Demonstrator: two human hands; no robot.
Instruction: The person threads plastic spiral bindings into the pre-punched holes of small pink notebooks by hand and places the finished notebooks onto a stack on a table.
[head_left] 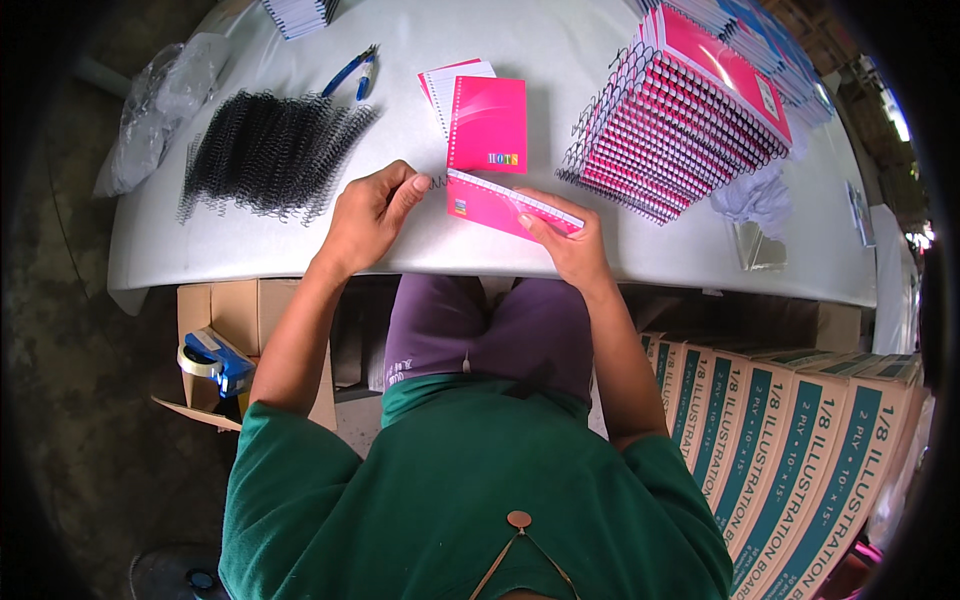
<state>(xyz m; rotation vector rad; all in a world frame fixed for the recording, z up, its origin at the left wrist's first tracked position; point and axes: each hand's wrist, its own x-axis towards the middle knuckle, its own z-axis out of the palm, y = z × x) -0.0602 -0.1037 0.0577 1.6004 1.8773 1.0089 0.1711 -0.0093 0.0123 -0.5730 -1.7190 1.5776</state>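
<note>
The left hand (370, 215) has its grip pinched nearly closed, thumb against bent forefinger, on a thin black spiral coil (438, 182) that sticks out to the right of the fingertips and reaches the left end of a pink notebook (490, 212); whether its tip has entered a punched hole is too small to tell. The right hand (574, 245) clamps the notebook at its right end, thumb flat on the pink cover and the other fingers mostly hidden underneath, so this grip is apart only by the notebook's thickness. The notebook is held tilted near the front edge of the white counter (250, 240), its row of punched holes along the far side, sloping down to the right. Just beyond it lies another pink punched notebook (490, 120), partly covering some white punched sheets (450, 85). To the left is a heap of black spiral coils (270, 155), with blue-handled pliers (350, 75) near its far right corner. To the right rises a tall stack of pink spiral-bound notebooks (665, 135), well apart from the left hand.
</note>
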